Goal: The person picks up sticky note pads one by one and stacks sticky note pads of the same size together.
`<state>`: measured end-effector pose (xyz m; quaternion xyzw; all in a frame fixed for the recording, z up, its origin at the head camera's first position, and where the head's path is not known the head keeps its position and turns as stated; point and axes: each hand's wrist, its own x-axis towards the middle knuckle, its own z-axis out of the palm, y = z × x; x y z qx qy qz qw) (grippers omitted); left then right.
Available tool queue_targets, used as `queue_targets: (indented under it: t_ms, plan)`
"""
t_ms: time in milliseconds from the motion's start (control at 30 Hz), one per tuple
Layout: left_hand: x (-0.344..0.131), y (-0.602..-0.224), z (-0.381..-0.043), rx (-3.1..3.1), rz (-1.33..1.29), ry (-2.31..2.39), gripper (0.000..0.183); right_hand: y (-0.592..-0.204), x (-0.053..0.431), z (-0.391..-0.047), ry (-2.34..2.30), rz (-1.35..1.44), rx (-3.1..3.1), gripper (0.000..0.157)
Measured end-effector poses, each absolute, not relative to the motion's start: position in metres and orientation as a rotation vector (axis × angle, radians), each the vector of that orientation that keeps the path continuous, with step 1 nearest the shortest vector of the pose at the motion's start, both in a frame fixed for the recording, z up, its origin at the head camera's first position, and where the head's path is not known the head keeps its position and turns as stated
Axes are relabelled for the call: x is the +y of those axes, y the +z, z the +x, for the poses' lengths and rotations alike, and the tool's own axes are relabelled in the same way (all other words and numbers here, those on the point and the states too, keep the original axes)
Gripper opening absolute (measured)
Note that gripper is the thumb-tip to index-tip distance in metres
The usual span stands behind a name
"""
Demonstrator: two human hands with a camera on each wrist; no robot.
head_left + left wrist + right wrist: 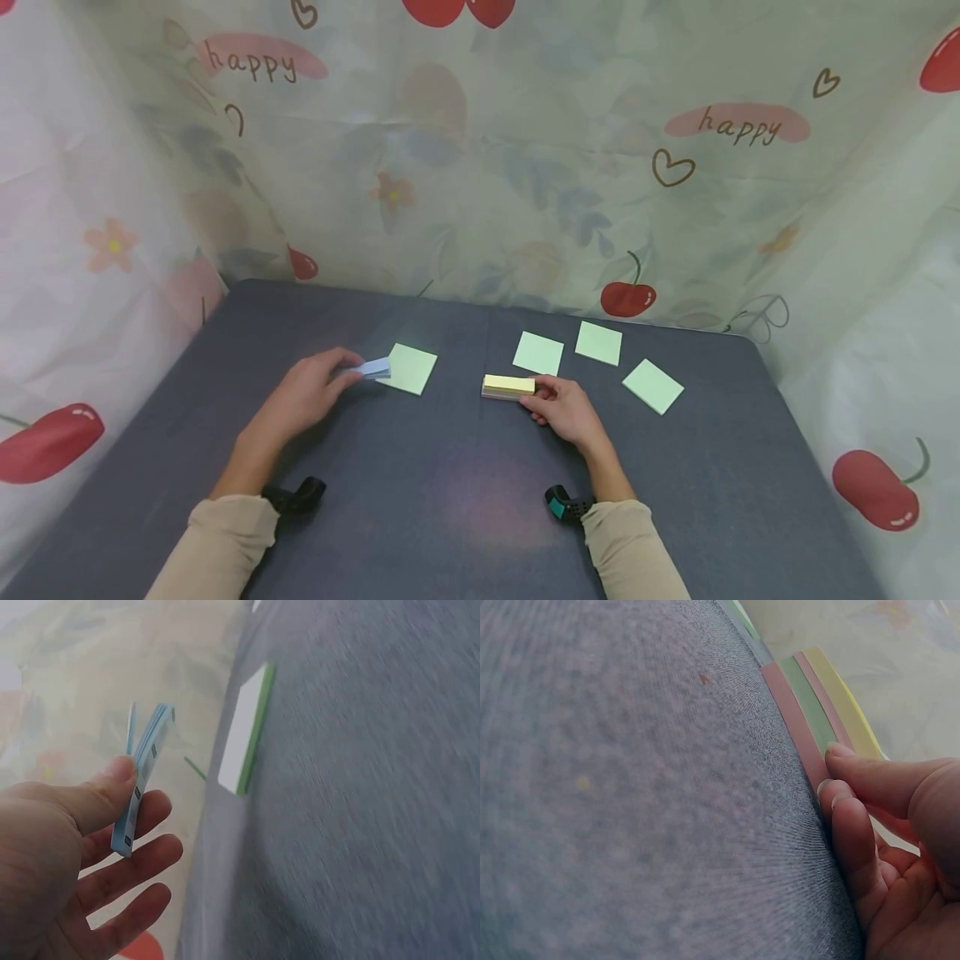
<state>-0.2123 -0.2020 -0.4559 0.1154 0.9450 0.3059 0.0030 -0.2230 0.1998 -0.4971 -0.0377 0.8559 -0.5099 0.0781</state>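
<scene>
My left hand (pixel 307 390) pinches a light blue sticky-note pad (pixel 377 367) between thumb and fingers, its other fingers loosely spread. In the left wrist view that pad (pixel 142 787) is seen edge-on, with one sheet lifted off its face. Just beyond it lies a pale green square pad (pixel 412 369), overlapped by the blue one in the head view. Near the middle of the table, my right hand (pixel 566 408) grips the right end of a narrow stack of sticky notes (pixel 507 384). Yellow tops this stack, and pink and green layers (pixel 802 697) show below in the right wrist view.
Pale green square pads lie at the back right: one beyond the right hand (pixel 538 353), one farther back (pixel 598 343) and one to the right (pixel 652 386). A dark grey cloth covers the table (pixel 450 500). A printed curtain (pixel 480 167) hangs behind and at both sides.
</scene>
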Motion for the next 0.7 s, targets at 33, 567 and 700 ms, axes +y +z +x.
queue_targets:
  t_ms: [33, 567, 700]
  plan:
    - [-0.199, -0.454, -0.213, 2.955, 0.362, 0.969, 0.029, -0.497, 0.200, -0.223, -1.527, -0.112, 2.563, 0.035]
    - [-0.146, -0.440, -0.230, 2.968, 0.572, 1.056, 0.030, -0.496, 0.200, -0.223, -1.523, -0.093, 2.568, 0.035]
    - [-0.130, -0.439, -0.233, 2.961, 0.606, 1.065, 0.027, -0.496, 0.200, -0.223, -1.514, -0.102, 2.570, 0.037]
